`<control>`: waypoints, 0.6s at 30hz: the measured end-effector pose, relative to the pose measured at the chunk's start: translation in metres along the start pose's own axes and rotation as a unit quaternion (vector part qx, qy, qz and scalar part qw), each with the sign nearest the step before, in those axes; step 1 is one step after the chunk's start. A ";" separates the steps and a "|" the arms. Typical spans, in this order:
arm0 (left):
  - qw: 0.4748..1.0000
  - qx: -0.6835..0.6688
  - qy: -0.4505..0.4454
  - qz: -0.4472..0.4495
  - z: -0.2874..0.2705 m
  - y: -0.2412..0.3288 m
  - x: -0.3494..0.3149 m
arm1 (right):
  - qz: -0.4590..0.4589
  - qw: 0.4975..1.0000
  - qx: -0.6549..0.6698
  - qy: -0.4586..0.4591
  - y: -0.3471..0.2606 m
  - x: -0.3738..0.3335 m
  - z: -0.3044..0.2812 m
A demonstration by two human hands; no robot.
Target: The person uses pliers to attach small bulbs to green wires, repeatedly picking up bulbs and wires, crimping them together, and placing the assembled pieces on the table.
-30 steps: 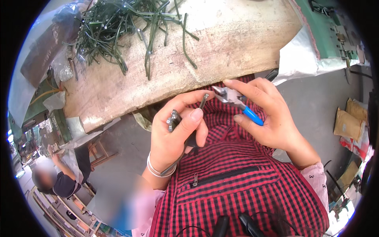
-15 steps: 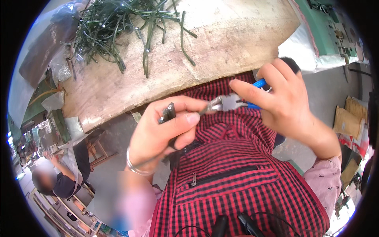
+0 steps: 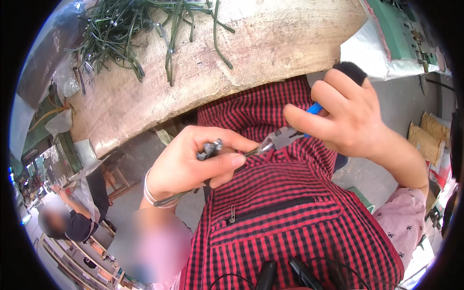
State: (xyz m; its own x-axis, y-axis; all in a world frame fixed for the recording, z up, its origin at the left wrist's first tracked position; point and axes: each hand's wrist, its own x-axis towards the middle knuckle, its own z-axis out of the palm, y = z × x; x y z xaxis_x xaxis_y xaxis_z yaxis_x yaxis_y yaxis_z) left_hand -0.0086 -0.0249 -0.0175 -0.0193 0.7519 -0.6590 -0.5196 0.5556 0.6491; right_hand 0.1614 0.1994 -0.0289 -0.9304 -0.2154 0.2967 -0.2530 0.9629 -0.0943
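Left hand (image 3: 193, 164): fingers pinch a small metal connector (image 3: 210, 149) on a green cable.
Right hand (image 3: 345, 116): fingers wrap blue-handled pliers (image 3: 285, 137), tips at left thumb.

A single head-worn fisheye looks steeply down, close over the hands, lap and wooden bench (image 3: 270, 53).

We wear a red-and-black checked apron (image 3: 290, 212) with zip pocket, pink patterned sleeves (image 3: 408, 224), and a silver wrist bangle (image 3: 153, 195).

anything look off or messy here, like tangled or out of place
Mostly no. The green cable pieces lie in a loose tangled heap on the wooden bench, some strands straying out. The left hand and the pliers in the right hand look steady.
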 end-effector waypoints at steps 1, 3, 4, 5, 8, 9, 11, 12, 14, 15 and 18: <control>1.000 -0.023 -0.007 0.011 -0.002 -0.004 0.000 | 0.019 0.999 0.034 0.012 -0.003 -0.007 0.009; 0.997 -0.052 -0.027 0.049 -0.004 -0.017 0.002 | 0.065 0.991 0.111 0.022 -0.011 -0.018 0.025; 0.996 -0.060 -0.027 0.059 -0.005 -0.020 0.004 | 0.087 0.990 0.108 0.027 -0.014 -0.020 0.030; 0.995 -0.068 -0.027 0.069 -0.005 -0.022 0.006 | 0.109 0.988 0.105 0.033 -0.016 -0.021 0.033; 0.998 -0.015 0.011 0.052 -0.003 -0.011 0.003 | 0.092 0.995 0.021 0.036 -0.014 -0.013 0.025; 0.998 0.001 0.019 0.053 -0.002 -0.009 0.003 | 0.081 0.996 0.005 0.037 -0.014 -0.010 0.022; 0.998 0.023 0.021 0.060 -0.002 -0.012 0.007 | 0.069 0.997 -0.010 0.036 -0.013 -0.007 0.019; 0.998 0.017 0.019 0.064 -0.001 -0.015 0.007 | 0.065 0.997 -0.007 0.033 -0.013 -0.006 0.017; 0.999 -0.004 0.004 0.035 0.000 -0.019 0.006 | 0.073 0.997 0.033 0.019 -0.009 -0.011 0.017; 0.999 -0.030 0.001 0.013 0.003 -0.024 0.008 | 0.096 0.990 0.098 0.014 -0.010 -0.018 0.023; 0.998 -0.035 -0.023 0.056 0.015 -0.026 0.010 | 0.168 0.937 0.307 -0.015 -0.016 -0.041 0.042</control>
State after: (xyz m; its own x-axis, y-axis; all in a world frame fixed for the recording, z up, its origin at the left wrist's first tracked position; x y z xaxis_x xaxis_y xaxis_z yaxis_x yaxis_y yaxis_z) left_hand 0.0173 -0.0264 -0.0355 -0.0411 0.8243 -0.5647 -0.5743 0.4430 0.6884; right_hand 0.1920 0.1858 -0.0796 -0.9895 0.0693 0.1272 -0.0418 0.7039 -0.7090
